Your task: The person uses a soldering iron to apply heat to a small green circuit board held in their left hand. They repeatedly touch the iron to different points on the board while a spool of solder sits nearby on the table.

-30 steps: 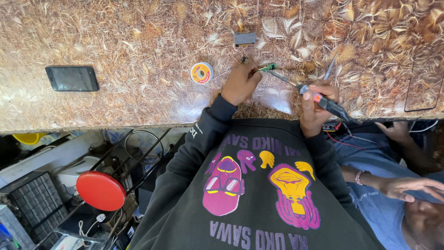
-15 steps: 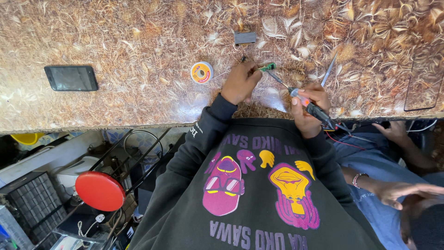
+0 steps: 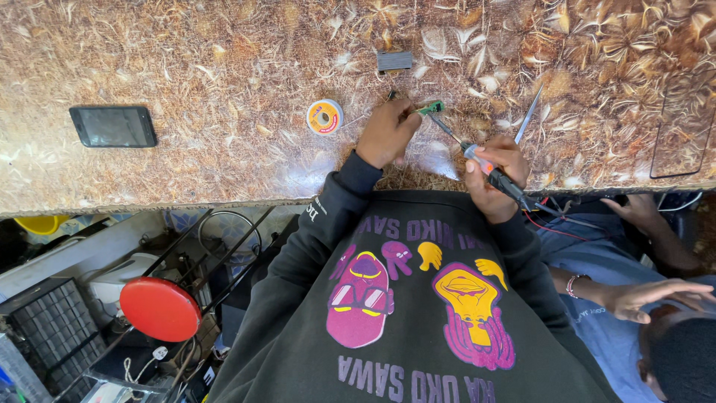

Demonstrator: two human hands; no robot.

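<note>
Bench [image 3: 186, 67]: one long slab, mottled brown-gold surface with a feathery, straw-like pattern, glossy in patches near its front edge.

My left hand [image 3: 385, 133]: fingers curled down, pinching a small green circuit board [image 3: 430, 109] flat against the bench, a little in from the front edge.

My right hand [image 3: 495, 173]: closed in a pen grip round a soldering iron [image 3: 485, 164], at the front edge. Dark handle, pale collar with an orange band, thin metal shaft slanting up-left, its tip at the green board.

Solder spool [image 3: 324, 117]: round, white rim, orange-yellow face, lying flat just left of my left hand.

Phone [image 3: 113, 126]: flat black rectangle, glassy screen, well apart toward the bench's left end.

Small grey block [image 3: 394, 61]: rectangular, matte, beyond the board toward the far edge.

Tweezers [image 3: 528, 116]: slim bright metal, slanted, just beyond my right hand.

Another person's hand [image 3: 647, 295]: fingers spread, below the bench's front edge at the right.

Red stool [image 3: 160, 308]: round, smooth seat, under the bench at the left.
</note>
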